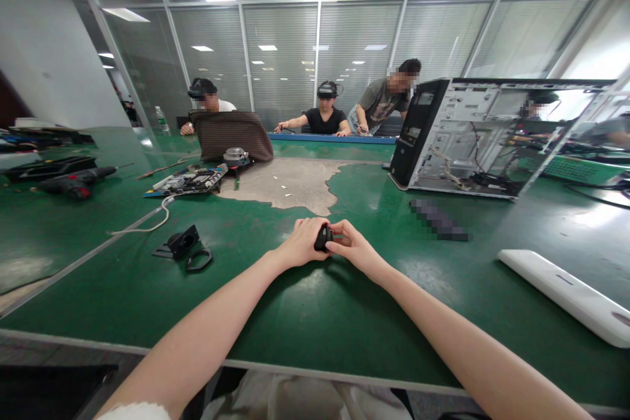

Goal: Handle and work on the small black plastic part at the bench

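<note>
Between my two hands, just above the green tabletop, is a small black part (pixel 322 237), mostly covered by fingers; its exact kind I cannot make out. My left hand (pixel 304 240) wraps round it from the left. From the right, my right hand (pixel 353 247) pinches its near side with thumb and fingertips. To the left on the table lie a black bracket with a round hole (pixel 183 243) and a black ring (pixel 199 260).
An open computer case (pixel 445 144) stands at right, with a white oblong device (pixel 561 292) nearer me. Left are a circuit board (pixel 189 182), a cable (pixel 165 213) and a power drill (pixel 79 180). Several people sit or stand beyond a brown covered box (pixel 229 134).
</note>
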The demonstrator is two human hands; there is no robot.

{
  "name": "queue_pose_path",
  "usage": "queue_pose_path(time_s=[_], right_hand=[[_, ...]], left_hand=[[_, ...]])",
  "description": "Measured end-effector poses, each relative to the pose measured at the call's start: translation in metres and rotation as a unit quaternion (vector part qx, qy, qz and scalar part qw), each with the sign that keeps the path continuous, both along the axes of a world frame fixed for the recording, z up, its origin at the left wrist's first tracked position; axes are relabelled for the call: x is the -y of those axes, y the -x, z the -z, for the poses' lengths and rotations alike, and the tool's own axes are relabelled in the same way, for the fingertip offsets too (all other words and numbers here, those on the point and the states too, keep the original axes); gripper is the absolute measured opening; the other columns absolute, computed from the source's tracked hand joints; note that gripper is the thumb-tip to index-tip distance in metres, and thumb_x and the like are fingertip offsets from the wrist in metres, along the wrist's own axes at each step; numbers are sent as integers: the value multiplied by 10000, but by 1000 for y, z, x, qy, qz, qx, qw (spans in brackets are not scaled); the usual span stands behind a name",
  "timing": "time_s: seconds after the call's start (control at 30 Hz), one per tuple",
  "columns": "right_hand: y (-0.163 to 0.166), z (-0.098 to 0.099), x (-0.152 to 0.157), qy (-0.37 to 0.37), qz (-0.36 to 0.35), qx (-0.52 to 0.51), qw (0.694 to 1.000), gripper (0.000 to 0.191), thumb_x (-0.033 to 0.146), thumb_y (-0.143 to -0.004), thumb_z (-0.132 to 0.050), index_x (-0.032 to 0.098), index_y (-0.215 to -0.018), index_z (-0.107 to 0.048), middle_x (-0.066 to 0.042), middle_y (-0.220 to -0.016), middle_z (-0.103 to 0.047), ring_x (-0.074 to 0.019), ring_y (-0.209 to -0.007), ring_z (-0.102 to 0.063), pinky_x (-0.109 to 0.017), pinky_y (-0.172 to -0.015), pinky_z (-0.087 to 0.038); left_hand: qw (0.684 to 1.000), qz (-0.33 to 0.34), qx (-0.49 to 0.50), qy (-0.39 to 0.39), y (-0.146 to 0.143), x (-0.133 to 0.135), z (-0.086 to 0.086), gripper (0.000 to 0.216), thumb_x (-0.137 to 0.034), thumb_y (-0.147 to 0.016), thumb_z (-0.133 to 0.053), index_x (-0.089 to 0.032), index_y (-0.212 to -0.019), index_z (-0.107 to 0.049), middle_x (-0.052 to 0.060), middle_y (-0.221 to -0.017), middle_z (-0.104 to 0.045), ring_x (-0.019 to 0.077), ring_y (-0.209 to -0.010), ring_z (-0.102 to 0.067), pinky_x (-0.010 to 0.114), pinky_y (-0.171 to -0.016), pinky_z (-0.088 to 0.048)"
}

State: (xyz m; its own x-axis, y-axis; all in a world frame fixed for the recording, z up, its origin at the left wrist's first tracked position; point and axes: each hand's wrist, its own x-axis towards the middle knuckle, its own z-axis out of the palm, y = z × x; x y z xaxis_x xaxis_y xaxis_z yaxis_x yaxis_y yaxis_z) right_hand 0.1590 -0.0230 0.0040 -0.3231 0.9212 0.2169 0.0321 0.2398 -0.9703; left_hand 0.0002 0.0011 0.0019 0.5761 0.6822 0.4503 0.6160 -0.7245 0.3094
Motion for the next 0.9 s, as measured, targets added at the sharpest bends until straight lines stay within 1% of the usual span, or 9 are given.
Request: queue_pose_path(time_s=[0.07,0.2,0.3,0.37,0.43,0.57,0.63,0.77,0.9], right_hand=[[0,1,1,-8,-4,-6,1000,286,313,-644,-622,208,-847,-450,-3,-912,-529,-116,-764,-555,-281,-701,-456],[2,5,-3,-13,24,3,1000,207,358,-718,-535,204,-837,-464,-1,-848,-550,-117,-779,-543,-282,-702,-455],[2,7,-7,-10,57,16,998,245,363,-695,-559,195,-856,-481,-11,-864,-552,-124,-789,-536,-295,-717,-449],[2,7,-7,-4,67,24,997,268,364,-686,-565,185,-872,-493,-21,-882,-550,-127,-792,-535,-303,-737,-441],[1,5,-6,0,51,26,998,268,356,-680,-573,180,-866,-493,-22,-891,-543,-124,-775,-540,-301,-735,-441],[-1,0,-1,-5,-9,-3,1000,296,315,-635,-632,201,-842,-456,-6,-912,-526,-118,-749,-560,-287,-699,-459],[-1,0,1,-9,-13,-11,1000,285,318,-638,-631,206,-826,-449,2,-894,-528,-116,-740,-563,-285,-696,-464],[2,1,-1,-17,20,-11,1000,231,349,-678,-586,196,-791,-456,13,-833,-527,-102,-702,-549,-287,-697,-467],[2,4,-4,-18,49,7,999,256,338,-667,-596,200,-844,-473,-3,-871,-527,-117,-758,-539,-297,-730,-455]], left_hand=[[1000,0,1,-1,0,0,0,570,-326,-593,-634,-209,-1078,-359,49,-1015,-511,223,-943,-470,371,-839,-299],[1000,-3,6,1,-1,-1,0,587,-343,-585,-642,-212,-1082,-358,51,-1024,-510,228,-949,-468,377,-844,-295],[1000,-2,5,6,-1,-1,0,574,-346,-584,-643,-212,-1071,-370,49,-1011,-514,227,-939,-472,376,-839,-297],[1000,-2,3,4,-1,-1,0,564,-349,-585,-641,-209,-1063,-376,49,-1005,-515,226,-933,-473,374,-834,-299],[1000,-2,5,-2,-1,-1,0,563,-353,-587,-638,-206,-1063,-376,48,-1002,-515,224,-928,-473,372,-833,-301],[1000,-1,6,-7,0,-1,1,559,-350,-598,-628,-205,-1072,-370,46,-999,-517,219,-918,-477,370,-829,-303],[1000,-4,3,-5,0,-1,1,559,-350,-601,-624,-207,-1077,-368,50,-1011,-513,223,-925,-476,374,-830,-302],[1000,-7,2,-1,0,-1,1,579,-366,-591,-631,-209,-1082,-367,56,-1029,-506,232,-946,-469,381,-838,-297],[1000,-8,0,1,-1,-2,1,573,-364,-586,-641,-208,-1069,-375,52,-1020,-512,230,-933,-476,375,-834,-303]])
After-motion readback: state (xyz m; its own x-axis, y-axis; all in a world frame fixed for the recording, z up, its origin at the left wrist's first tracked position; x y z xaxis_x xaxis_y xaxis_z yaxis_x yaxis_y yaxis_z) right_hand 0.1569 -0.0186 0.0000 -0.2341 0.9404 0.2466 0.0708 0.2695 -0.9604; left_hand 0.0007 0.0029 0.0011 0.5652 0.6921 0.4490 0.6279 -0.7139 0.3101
